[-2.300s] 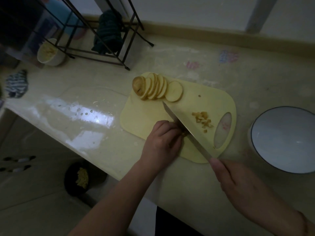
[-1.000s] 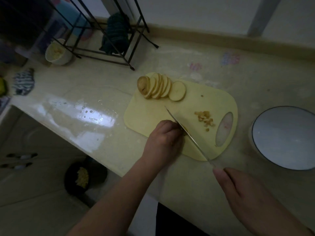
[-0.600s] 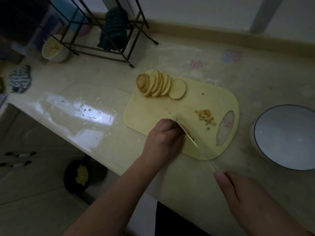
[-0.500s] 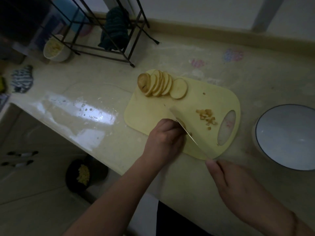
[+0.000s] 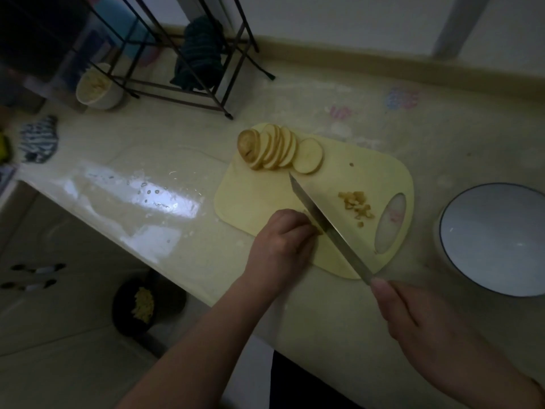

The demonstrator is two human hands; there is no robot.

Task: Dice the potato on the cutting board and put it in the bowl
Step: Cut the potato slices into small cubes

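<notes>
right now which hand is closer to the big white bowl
Right. The right hand grips the knife just below-left of the bowl; the left hand lies further left, on the cutting board.

Bare bench (image 5: 182, 160) lay open left of the cutting board (image 5: 380, 172), up to the wire rack (image 5: 188, 93) at the back. Between board and bowl (image 5: 460, 278) only a narrow strip stayed free. The knife (image 5: 324, 222) crossed the board diagonally, fencing the left hand (image 5: 280, 246) from the diced bits (image 5: 356, 203).
</notes>
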